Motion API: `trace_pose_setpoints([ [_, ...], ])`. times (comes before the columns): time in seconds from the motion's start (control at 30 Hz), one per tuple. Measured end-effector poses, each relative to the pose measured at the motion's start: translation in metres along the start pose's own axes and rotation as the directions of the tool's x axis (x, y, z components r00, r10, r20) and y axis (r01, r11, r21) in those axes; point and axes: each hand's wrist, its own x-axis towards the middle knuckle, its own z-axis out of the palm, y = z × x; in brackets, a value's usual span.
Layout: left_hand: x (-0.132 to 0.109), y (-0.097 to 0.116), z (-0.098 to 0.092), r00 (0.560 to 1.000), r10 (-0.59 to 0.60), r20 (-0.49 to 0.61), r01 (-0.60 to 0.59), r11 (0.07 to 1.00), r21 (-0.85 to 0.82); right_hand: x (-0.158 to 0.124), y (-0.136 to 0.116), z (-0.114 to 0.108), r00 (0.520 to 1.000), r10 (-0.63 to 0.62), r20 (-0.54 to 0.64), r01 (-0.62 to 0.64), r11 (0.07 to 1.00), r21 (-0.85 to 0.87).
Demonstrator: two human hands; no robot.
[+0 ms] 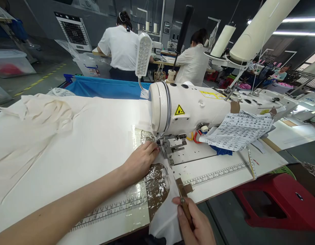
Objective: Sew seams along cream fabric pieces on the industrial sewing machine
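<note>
While my left hand (pixel 142 160) lies flat with its fingers together, fingertips pressed to the white fabric (pixel 164 214) right against the presser foot (pixel 163 143) of the sewing machine (pixel 193 109), my right hand (pixel 198 226) is closed around the wooden handle of a slim pointed tool (pixel 181 195), whose tip aims toward the foot. I judge this to be the stage of lining the cloth edge up at the needle. The fabric runs from the foot down to the front edge of the table (pixel 223 183) and hangs over it by my right hand. More white cloth (pixel 45 112) lies heaped at far left. Any further move calls for fingertips kept clear of the needle and the edge held straight. Behind the table stands a blue bin (pixel 106 87), its contents hidden from me. A clear plastic tub (pixel 9 63) far left holds something red.
</note>
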Motion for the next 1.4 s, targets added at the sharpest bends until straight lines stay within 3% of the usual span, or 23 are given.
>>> trace_pose_setpoints([
  [0.17, -0.003, -0.008, -0.001, 0.992, 0.100, -0.079, -0.110, 0.985, -0.130, 0.007, -0.011, -0.003, 0.994, -0.039, 0.100, 0.041, 0.999, -0.015],
  [0.3, -0.004, -0.007, 0.003, 0.992, 0.092, -0.083, -0.100, 0.990, -0.099, 0.012, -0.016, -0.005, 0.989, -0.047, 0.143, 0.050, 0.999, -0.021],
  [0.5, -0.003, -0.003, 0.001, 0.997, -0.005, -0.075, 0.003, 1.000, -0.020, 0.029, -0.023, -0.007, 0.964, -0.190, 0.188, 0.204, 0.977, -0.056],
  [0.67, -0.004, -0.005, 0.001, 0.984, 0.095, -0.150, -0.115, 0.985, -0.127, 0.037, -0.026, -0.008, 0.929, -0.310, 0.201, 0.324, 0.945, -0.044],
  [0.77, -0.005, -0.006, 0.002, 0.985, 0.107, -0.136, -0.123, 0.986, -0.110, 0.041, -0.030, -0.007, 0.925, -0.316, 0.213, 0.340, 0.937, -0.084],
  [1.0, -0.005, -0.004, 0.000, 0.996, 0.003, -0.088, -0.004, 1.000, -0.010, 0.059, -0.041, 0.000, 0.896, -0.384, 0.221, 0.420, 0.896, -0.144],
  [1.23, -0.007, -0.003, 0.001, 0.975, 0.123, -0.185, -0.147, 0.981, -0.125, 0.067, -0.045, 0.004, 0.896, -0.358, 0.264, 0.402, 0.905, -0.136],
  [1.4, -0.007, -0.003, 0.003, 0.988, 0.114, -0.104, -0.117, 0.993, -0.028, 0.071, -0.044, 0.008, 0.893, -0.375, 0.250, 0.422, 0.890, -0.171],
])
